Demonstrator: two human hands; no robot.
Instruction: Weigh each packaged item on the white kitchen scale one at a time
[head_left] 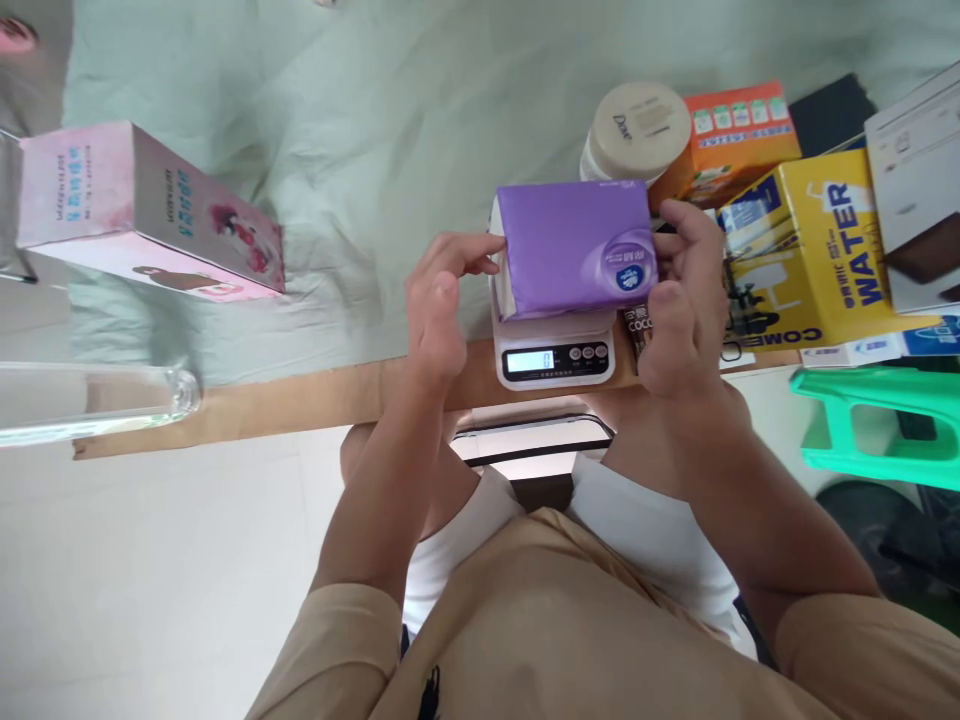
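Note:
A purple tissue pack [566, 245] is between my two hands, right over a white kitchen scale [555, 378]. The scale's lit display reads 0, and the pack hides most of its platform; whether the two touch I cannot tell. My left hand [446, 295] has its fingertips against the pack's left end, with the thumb raised off it. On the other side, my right hand [686, 295] holds the pack's right end with bent fingers, partly hidden behind the thumb and palm. A dark box with "COCO" lettering [637, 330] shows partly beside the scale, near my right hand.
Right of the scale crowd a Dove jar [637, 130], an orange box [739, 130], a yellow box [832, 245] and a white box [915, 180]. A pink-white box [150, 215] lies left, near a clear container [97, 400]. A green stool [847, 460] stands below the table edge.

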